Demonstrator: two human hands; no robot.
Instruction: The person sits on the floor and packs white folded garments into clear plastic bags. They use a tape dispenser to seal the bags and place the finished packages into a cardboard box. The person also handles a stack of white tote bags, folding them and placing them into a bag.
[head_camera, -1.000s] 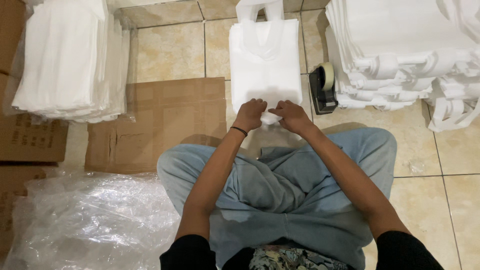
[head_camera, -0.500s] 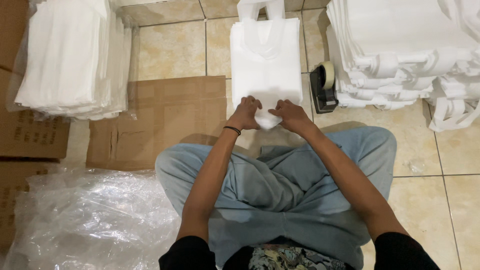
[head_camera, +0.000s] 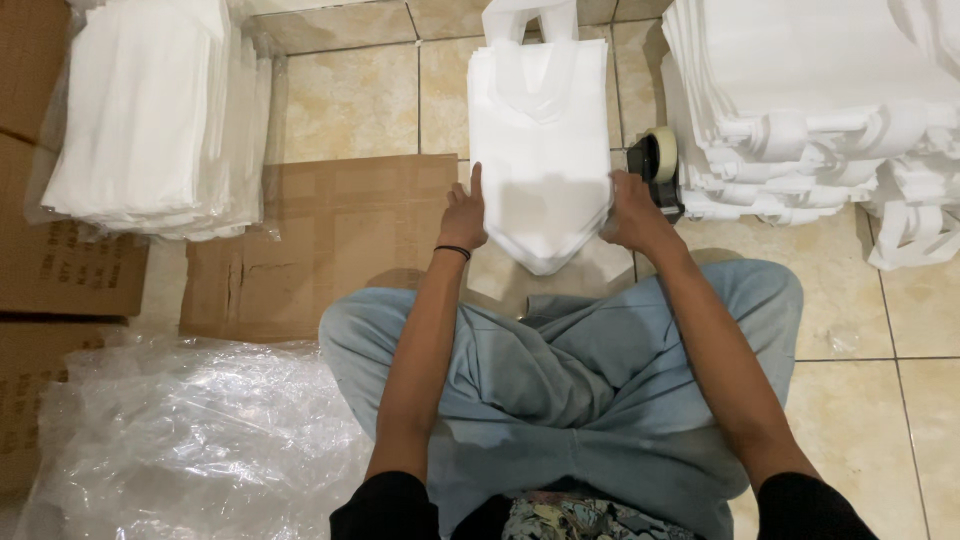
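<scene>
Both hands have moved apart since half a second ago: then they sat close together over the near end of the white bag, and now each rests at one side of it, with the bag's near end folded into a point.

The left hand (head_camera: 463, 215) lies on the left edge of the white bag (head_camera: 540, 160), fingers loosely curled and the forefinger stretched up along that edge; it presses the bag and does not clasp it. A dark band circles that wrist. The right hand (head_camera: 630, 212) lies against the bag's right edge, fingers bent over the cloth; whether it pinches the edge or only presses cannot be told.

The bag lies flat on the tiled floor (head_camera: 350, 95) straight ahead of the person's crossed legs in light blue trousers (head_camera: 590, 380), handles pointing away, the pointed end nearest the knees. Just right of the right hand stands a tape dispenser (head_camera: 657, 165), touching a tall stack of white bags (head_camera: 820, 100) at the floor's far right. A flattened cardboard sheet (head_camera: 330, 240) lies left of the bag, under the left wrist. Another pile of white bags in clear wrap (head_camera: 150, 120) sits at far left, with crumpled clear plastic (head_camera: 180, 440) at near left.
</scene>
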